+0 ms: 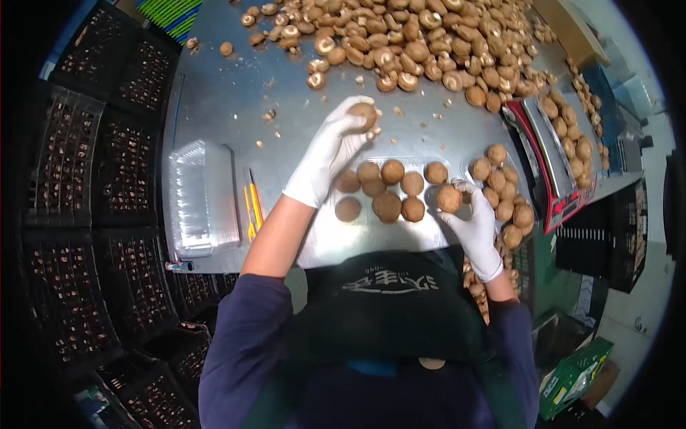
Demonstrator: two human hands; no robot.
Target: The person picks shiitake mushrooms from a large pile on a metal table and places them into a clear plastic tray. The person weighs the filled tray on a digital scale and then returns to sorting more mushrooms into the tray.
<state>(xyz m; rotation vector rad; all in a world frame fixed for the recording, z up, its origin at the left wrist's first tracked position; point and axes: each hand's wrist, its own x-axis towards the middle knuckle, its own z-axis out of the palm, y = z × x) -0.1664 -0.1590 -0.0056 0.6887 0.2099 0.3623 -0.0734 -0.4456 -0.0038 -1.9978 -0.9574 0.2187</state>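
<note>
My left hand (335,139), in a white glove, holds a brown mushroom (364,115) above the steel tabletop (214,102). White-gloved too, my right hand (474,222) grips another round mushroom (449,199) by its sides, at the right end of a clear plastic tray (343,162). Several mushrooms (393,172) sit in that tray cap up, in two uneven rows. Right beside my right hand, a second group of mushrooms (497,181) rests in what looks like another clear tray. The undersides of both held mushrooms are mostly hidden.
A large mushroom heap (418,51) covers the table's far side. At right stands a red scale (557,204) bearing a loaded tray. Nested clear trays (203,198) and a yellow-handled cutter (254,204) lie at left. Black crates (64,155) stack beyond the left edge.
</note>
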